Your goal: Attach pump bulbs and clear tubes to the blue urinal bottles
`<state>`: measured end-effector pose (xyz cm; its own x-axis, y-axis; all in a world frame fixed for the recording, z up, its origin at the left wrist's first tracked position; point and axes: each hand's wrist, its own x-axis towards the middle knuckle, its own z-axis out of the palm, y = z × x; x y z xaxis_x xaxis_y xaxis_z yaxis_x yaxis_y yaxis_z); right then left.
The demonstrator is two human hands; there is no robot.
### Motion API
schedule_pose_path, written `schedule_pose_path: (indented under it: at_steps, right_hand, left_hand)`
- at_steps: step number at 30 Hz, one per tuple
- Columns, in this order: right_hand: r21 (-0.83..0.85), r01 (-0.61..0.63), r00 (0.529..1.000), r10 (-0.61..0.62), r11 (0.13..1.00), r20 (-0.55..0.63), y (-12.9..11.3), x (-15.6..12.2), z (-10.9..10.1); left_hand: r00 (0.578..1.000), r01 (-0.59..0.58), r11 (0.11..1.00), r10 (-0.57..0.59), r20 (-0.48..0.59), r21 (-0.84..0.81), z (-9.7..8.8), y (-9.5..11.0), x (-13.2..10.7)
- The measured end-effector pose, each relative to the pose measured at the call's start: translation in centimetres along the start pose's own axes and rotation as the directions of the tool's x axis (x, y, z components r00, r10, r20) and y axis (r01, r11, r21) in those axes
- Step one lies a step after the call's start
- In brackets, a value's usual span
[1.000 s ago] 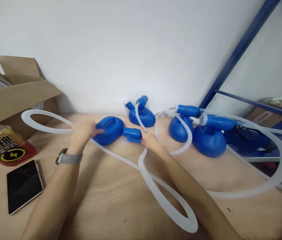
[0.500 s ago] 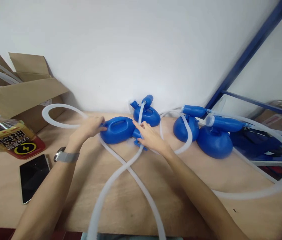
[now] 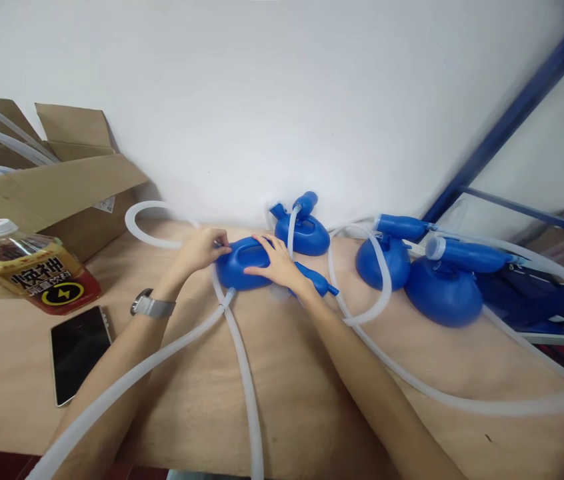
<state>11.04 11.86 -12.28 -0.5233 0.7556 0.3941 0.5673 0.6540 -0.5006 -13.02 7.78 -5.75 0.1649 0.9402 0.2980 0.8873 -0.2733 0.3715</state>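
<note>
A blue urinal bottle [image 3: 242, 270] with a moulded handle lies on its side on the wooden table. At its left end, my left hand [image 3: 202, 253] is closed in a pinch, the fingertips touching the bottle; whatever is between them is hidden. My right hand [image 3: 279, 267] grips the bottle from the right, thumb in front and fingers over the handle. Under my right wrist a blue funnel-shaped mouthpiece [image 3: 315, 280] lies on the table. A translucent white hose [image 3: 162, 357] ends at the bottle's lower front and runs over my left forearm.
Other blue urinal bottles stand behind [image 3: 307, 237] and at right [image 3: 442, 293], with looping hoses [image 3: 487, 403]. At left are a drink bottle [image 3: 45, 277], a phone [image 3: 79, 353] and an open carton [image 3: 52, 193] holding hoses. A white wall [image 3: 242, 100] rises behind; a blue frame [image 3: 517, 120] stands right.
My right hand has moved left from the mouthpiece onto the bottle. The front hose has swung left across my left forearm. The left hand stays at the bottle's left end.
</note>
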Motion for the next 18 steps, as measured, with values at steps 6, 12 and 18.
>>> schedule_pose_path:
  at_steps: [6,12,18]
  right_hand:
    - [0.0,-0.034,0.999,0.034,0.999,-0.011,0.0,-0.1,0.5]
    - [0.028,-0.072,0.997,0.072,0.997,-0.011,0.1,-0.1,0.6]
    - [0.041,-0.092,0.996,0.092,0.995,0.0,0.0,-0.1,0.5]
  left_hand:
    - [0.875,-0.003,0.857,-0.247,-0.416,-0.516,1.1,0.3,-0.4]
    - [0.677,-0.182,0.643,-0.467,-0.569,-0.744,2.7,0.8,0.1]
    - [0.544,-0.211,0.471,-0.671,-0.503,-0.856,2.5,1.3,0.8]
